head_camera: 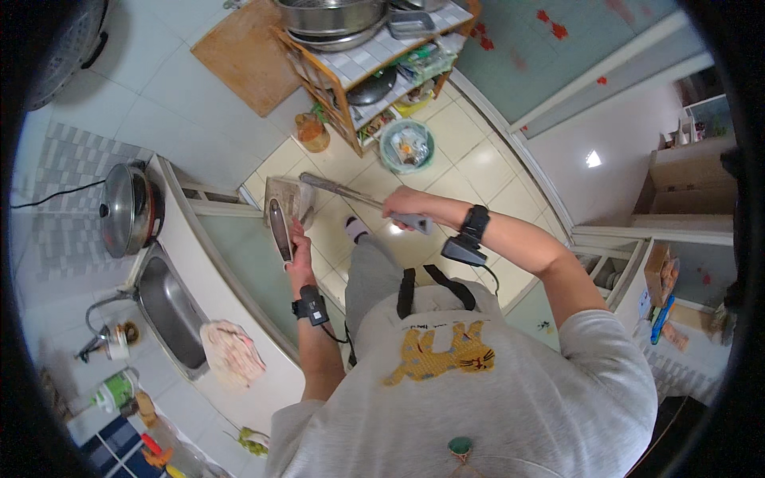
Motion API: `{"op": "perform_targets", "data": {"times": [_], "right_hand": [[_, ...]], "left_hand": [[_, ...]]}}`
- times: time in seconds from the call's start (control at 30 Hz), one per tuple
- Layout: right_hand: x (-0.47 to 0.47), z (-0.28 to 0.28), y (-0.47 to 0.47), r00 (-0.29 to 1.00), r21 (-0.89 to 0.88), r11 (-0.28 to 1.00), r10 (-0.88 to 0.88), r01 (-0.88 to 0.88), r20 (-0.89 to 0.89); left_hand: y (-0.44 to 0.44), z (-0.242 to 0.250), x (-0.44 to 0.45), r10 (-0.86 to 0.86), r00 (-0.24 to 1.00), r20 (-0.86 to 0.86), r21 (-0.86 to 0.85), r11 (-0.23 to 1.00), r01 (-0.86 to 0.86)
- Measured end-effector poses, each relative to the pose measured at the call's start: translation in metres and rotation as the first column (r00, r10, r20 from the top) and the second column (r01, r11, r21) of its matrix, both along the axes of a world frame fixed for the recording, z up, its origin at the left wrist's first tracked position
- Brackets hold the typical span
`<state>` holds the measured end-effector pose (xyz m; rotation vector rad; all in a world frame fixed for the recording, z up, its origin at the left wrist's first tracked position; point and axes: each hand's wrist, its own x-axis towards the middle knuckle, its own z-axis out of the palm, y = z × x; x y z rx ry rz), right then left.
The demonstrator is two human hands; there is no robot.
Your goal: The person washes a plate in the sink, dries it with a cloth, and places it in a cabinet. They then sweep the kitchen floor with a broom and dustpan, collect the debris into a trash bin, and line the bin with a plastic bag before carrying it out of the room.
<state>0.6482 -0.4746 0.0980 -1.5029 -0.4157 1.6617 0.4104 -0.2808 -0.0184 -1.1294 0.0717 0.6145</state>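
My left hand (300, 251) grips the brown and white handle (280, 230) of a dustpan. Behind that handle shows the pan (291, 194), pale and stained, close above the tiled floor. In my right hand (407, 205) is the grey handle end of a long, slim hand broom (340, 188), its dark far end pointing left towards the pan. The broom is slightly blurred, and whether its tip touches the pan I cannot tell. Below the two tools, my slippered foot (357, 229) stands on the floor.
A lined waste bin (406, 146) holding rubbish stands ahead, beside a wooden shelf rack (334, 89) with steamer pots. A brown jar (312, 132) sits near the wall. Along my left runs a counter (263, 334) with a sink (170, 308), cloth (232, 352) and lidded electric pan (128, 209).
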Motion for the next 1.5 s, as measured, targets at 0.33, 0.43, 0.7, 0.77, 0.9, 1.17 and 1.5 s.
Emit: {"op": "perform_targets", "data": {"times": [0.33,0.43,0.7,0.77,0.9,1.17,1.5], "right_hand": [[0.003,-0.025,0.32,0.92,0.309,0.886,0.255,-0.346,0.299],[-0.014,-0.031,0.371,0.984,0.137,0.977,0.156,-0.166,0.08],[-0.004,-0.052,0.342,0.971,0.036,0.97,-0.24,0.24,-0.014],[0.011,-0.066,0.287,0.961,-0.06,0.977,-0.187,0.203,0.204],[0.036,-0.085,0.167,0.893,-0.352,0.827,-0.358,0.439,0.273],[0.016,-0.076,0.056,0.823,-0.44,0.697,-0.456,0.566,0.338],[0.017,-0.106,0.066,0.899,-0.566,0.715,-0.209,0.409,0.385]], "left_hand": [[0.17,-0.029,0.07,-0.034,0.756,-0.653,0.646,0.495,0.58],[0.216,-0.073,0.092,-0.022,0.701,-0.713,0.549,0.605,0.577],[0.351,-0.079,0.131,0.064,0.997,-0.042,-0.081,0.994,-0.067],[0.372,-0.062,0.145,0.061,0.998,0.01,-0.05,0.997,-0.06],[0.405,-0.061,0.177,0.055,0.997,-0.052,-0.066,0.996,-0.059],[0.458,-0.101,0.221,0.085,0.996,-0.012,-0.009,0.996,-0.085],[0.444,-0.113,0.231,0.051,0.863,-0.503,0.373,0.913,0.163]]}}
